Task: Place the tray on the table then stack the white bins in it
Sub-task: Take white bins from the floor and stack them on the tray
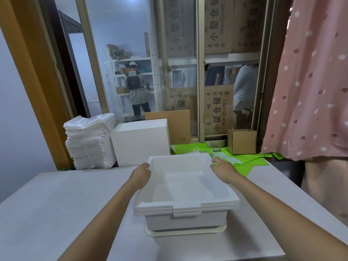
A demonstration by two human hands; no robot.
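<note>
Both hands are on the stack: the left hand grips the left rim of the top bin, fingers hooked over the edge, and the right hand grips the right rim near the far corner, fingers curled down the outside. And there are the white bins, nested one inside another, three rims showing at the near edge, the stack sitting squarely inside the cream tray. That tray lies flat on the pale grey desk, right of centre, its lip peeking out under the lowest bin.

Moving back now. Just beyond the desk's far edge, on the left, stands a tall pile of white plastic-wrapped sheets, and beside it a white foam block, which sits close behind the bins' far-left corner. To the right, green bags spread out under the right hand's fingertips, with a small dark pack lying on them and an open cardboard box at their far side. A flat brown board leans behind the foam block.

On the right, a pink patterned curtain hangs down. Farther back is a glass sliding door, printed cartons stacked behind it, and through the open side a person with a black backpack faces white shelving.
</note>
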